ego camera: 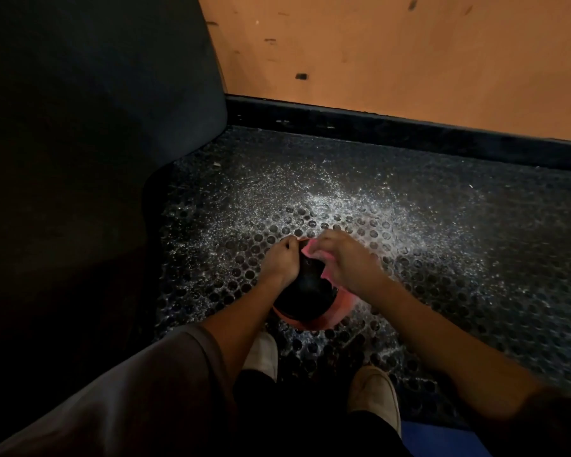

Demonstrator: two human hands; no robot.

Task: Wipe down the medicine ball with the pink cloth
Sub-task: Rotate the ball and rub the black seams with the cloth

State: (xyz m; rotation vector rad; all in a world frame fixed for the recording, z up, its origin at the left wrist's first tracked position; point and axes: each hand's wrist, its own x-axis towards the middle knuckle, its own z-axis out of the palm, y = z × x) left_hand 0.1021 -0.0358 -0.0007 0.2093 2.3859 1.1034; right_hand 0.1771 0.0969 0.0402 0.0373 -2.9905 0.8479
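A black medicine ball point(305, 291) with a red-orange band along its lower edge sits on the studded black floor mat point(442, 258), just ahead of my feet. My left hand point(279, 262) lies against the ball's upper left side, fingers curled over its top. My right hand point(343, 258) is on the ball's upper right side and holds the pink cloth point(314, 250) bunched under its fingers against the surface. Only small bits of the cloth show beside the fingers and below the palm.
A dark padded block point(96, 143) rises on the left, close to the ball. An orange wall point(409, 61) with a black skirting point(409, 127) runs across the back. White dust is scattered over the mat. My two light shoes point(373, 397) stand below the ball.
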